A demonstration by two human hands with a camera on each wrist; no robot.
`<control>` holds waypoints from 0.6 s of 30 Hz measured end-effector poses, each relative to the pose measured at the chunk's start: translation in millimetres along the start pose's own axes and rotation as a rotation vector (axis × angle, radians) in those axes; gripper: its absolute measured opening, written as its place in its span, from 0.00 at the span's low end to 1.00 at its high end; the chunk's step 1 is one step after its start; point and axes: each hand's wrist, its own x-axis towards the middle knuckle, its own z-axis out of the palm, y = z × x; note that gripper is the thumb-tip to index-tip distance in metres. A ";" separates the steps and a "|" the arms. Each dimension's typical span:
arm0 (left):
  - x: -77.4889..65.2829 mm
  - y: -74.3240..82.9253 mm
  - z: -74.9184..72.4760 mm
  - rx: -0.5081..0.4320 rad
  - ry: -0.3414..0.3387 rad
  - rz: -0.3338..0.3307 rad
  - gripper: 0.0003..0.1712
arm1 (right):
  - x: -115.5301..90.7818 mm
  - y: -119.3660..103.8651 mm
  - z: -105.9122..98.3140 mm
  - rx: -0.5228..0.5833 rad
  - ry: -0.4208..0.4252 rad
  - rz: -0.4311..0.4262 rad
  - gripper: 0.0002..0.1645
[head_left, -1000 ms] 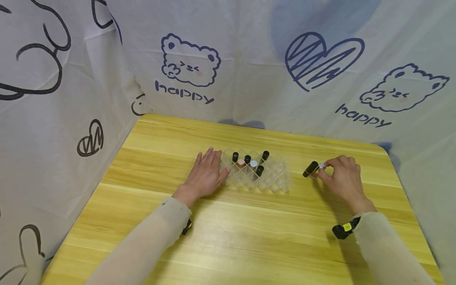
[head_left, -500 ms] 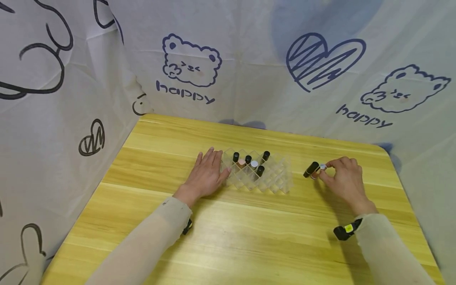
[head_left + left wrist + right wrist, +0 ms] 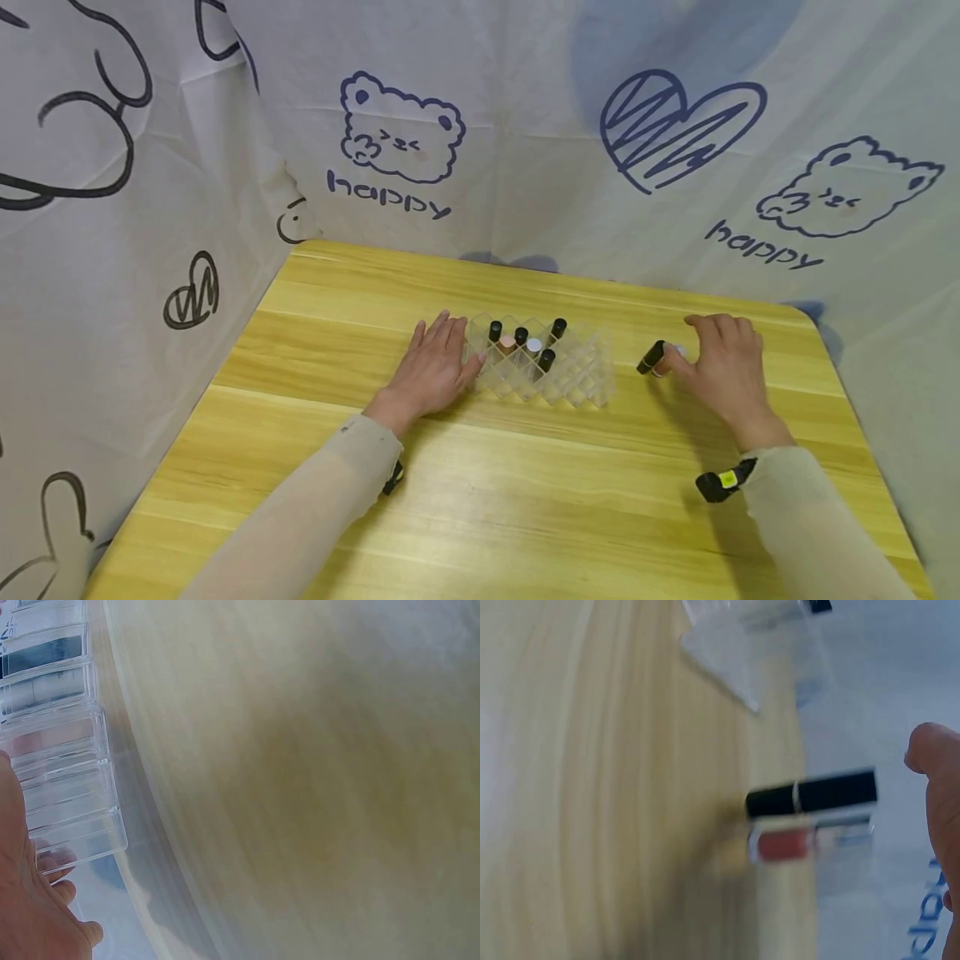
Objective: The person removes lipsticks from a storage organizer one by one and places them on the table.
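My left hand [image 3: 431,367] rests at the left end of a clear lipstick organizer [image 3: 600,379], its fingers straight along that end and its thumb by the near corner. In the left wrist view the organizer [image 3: 71,787] shows from the side, with fingertips past its end. My right hand [image 3: 723,367] is spread, thumb and index finger apart, right beside a black lipstick tube [image 3: 651,358]. Next to that tube stands a clear-capped lip tube with a reddish lower part [image 3: 784,844]; both are upright in the right wrist view, apart from the hand. The thumb partly hides the clear-capped tube in the head view.
Several tubes stand in the organizer's left and middle slots, among them a black one [image 3: 547,360], a white-topped one [image 3: 534,344] and a pinkish one [image 3: 507,342]. A white cloth [image 3: 525,167] with drawings hangs behind the wooden table [image 3: 480,500].
My right thumb and index finger have parted from the clear-capped tube they were pinching, the fingers lifting away. My left hand and the organizer have stayed in place.
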 end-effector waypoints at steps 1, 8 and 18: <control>-0.4 -0.2 0.2 0.002 0.000 0.000 0.46 | 3.5 -4.5 -0.2 -0.009 0.020 -0.025 0.30; -1.2 -0.4 2.8 -0.014 0.002 -0.003 0.46 | 18.9 -26.3 4.2 -0.125 0.076 -0.130 0.31; 0.1 -1.0 1.4 -0.001 0.007 -0.001 0.46 | 36.9 -56.1 25.0 -0.194 0.118 -0.294 0.31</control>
